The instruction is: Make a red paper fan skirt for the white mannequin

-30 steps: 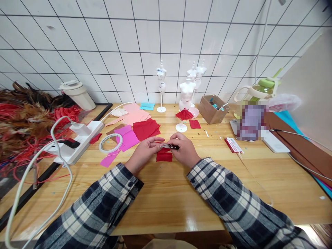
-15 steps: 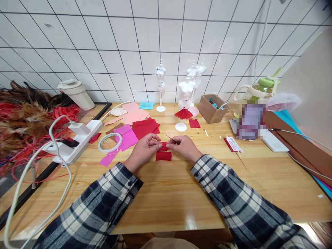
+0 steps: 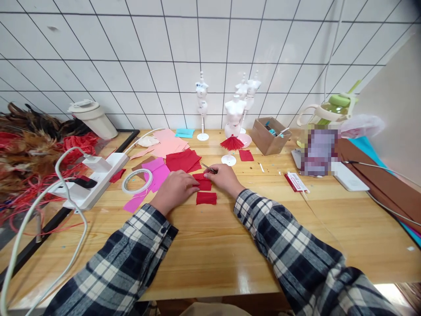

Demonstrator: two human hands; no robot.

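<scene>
My left hand point(image 3: 176, 188) is palm down, its fingers closed at the left edge of a small red crepe-paper piece point(image 3: 204, 181). The piece lies flat on the table between my hands. My right hand point(image 3: 225, 179) grips a small pointed metal tool point(image 3: 208, 168), its tip sticking out to the left; its fingers hide whether it is tweezers or scissors. The fingertips touch the upper right of the same paper. Just below lies a second red paper strip point(image 3: 206, 198). Red sheets point(image 3: 183, 160) are piled behind my left hand.
A tape roll point(image 3: 137, 181) rests on magenta paper point(image 3: 156, 171) at left, beside a power strip point(image 3: 95, 182). White mannequins point(image 3: 234, 115), one with a red fringed skirt point(image 3: 232, 142), stand at the back. A cardboard box point(image 3: 270, 137) is right of them.
The red piece, pinched up between both hands before, now lies flat on the table. My left hand has turned palm down, and my right hand has moved slightly up and left with the tool.
</scene>
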